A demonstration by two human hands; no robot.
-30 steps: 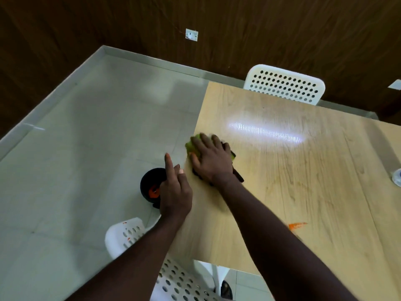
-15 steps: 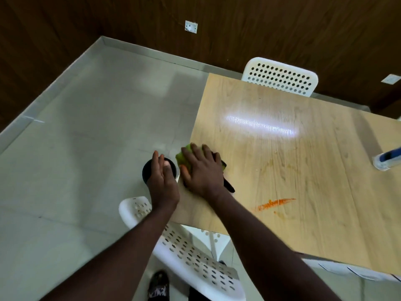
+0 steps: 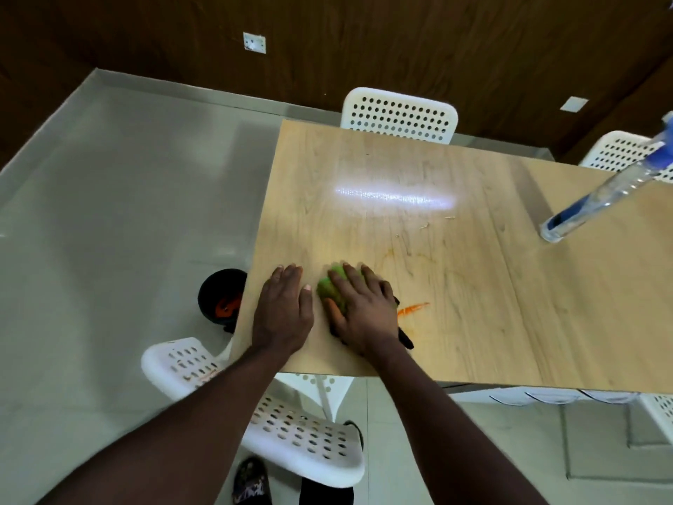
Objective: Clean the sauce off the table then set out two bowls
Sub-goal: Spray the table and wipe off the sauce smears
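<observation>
Two hands are seen on one light wooden table (image 3: pixel 473 198), both near its left front corner. The left hand (image 3: pixel 282 311) is laid flat, palm down, fingers straight and together, holding nothing, just inside the table's left edge. The right hand (image 3: pixel 360 315) is spread over one green cloth (image 3: pixel 333 289), which is pressed to the tabletop under extended fingers rather than clenched; a black part of the cloth (image 3: pixel 405 338) is left showing beside the wrist. The two hands are placed just beside each other without touching. One bright orange sauce streak (image 3: pixel 413 308) is found on the wood just to the right of the right hand, close to the cloth, and fainter orange smears (image 3: pixel 418 257) are spread beyond it (their number cannot be counted). One clear bottle with a blue label (image 3: pixel 597 196) is stood well apart at the table's right side. Three white perforated chairs are plainly shown: one at the far side (image 3: pixel 398 116), one at the far right (image 3: pixel 624 154) and one under the forearms (image 3: pixel 291 428). One black bin (image 3: pixel 218 289), with something orange inside, is set on the grey floor beside the table's left edge. Two wall plates (image 3: pixel 254 42) are fixed to the dark wooden walls.
</observation>
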